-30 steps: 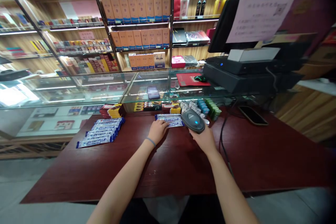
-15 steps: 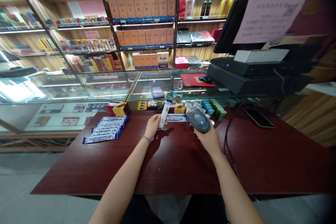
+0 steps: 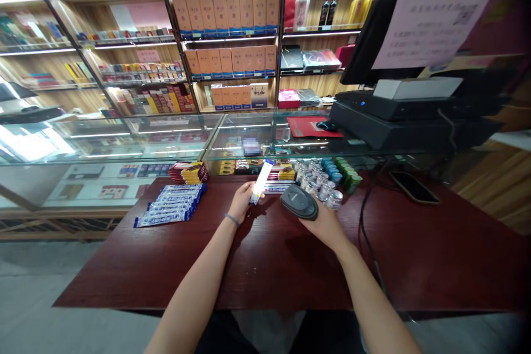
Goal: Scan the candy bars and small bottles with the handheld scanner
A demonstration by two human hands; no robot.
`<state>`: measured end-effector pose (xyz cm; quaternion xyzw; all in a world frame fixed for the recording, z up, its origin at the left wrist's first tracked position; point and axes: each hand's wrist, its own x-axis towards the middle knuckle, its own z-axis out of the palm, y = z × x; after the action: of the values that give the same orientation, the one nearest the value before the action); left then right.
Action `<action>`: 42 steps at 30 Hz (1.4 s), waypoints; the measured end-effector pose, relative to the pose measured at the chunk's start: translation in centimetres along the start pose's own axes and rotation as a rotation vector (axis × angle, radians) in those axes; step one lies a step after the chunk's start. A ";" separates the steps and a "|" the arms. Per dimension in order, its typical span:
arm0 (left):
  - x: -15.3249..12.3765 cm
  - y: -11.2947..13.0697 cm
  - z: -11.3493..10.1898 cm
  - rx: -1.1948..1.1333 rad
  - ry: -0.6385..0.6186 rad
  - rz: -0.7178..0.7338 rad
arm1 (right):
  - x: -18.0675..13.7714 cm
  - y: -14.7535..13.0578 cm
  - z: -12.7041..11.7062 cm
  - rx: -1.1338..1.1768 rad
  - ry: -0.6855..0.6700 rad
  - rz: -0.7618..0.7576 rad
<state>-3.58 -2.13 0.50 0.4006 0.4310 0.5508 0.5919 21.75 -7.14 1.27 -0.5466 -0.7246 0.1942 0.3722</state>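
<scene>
From where I sit, I cannot read a single word or number for certain. The scanner (image 3: pixel 299 202) has a small pale marking on its head, too faint for me. Well above and to the right of it, a pink sheet (image 3: pixel 423 38) carries several blurred lines of print and a square code (image 3: pixel 462 15). Above and left of the scanner, a pale box (image 3: pixel 259 95) shows large dark lettering I can't make out, and higher up the orange boxes (image 3: pixel 228 14) bear tiny marks. Left of it, I find lettering on the blue-and-white packets (image 3: pixel 170 204), equally illegible
</scene>
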 end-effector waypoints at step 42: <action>-5.4 10.6 -26.5 1.737 0.142 0.480 | -0.6 -2.6 3.2 -0.087 0.081 -0.108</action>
<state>-32.18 -6.80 2.80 0.7506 0.6355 0.1635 -0.0780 17.72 -8.10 0.76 -0.5295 -0.7453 0.1200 0.3870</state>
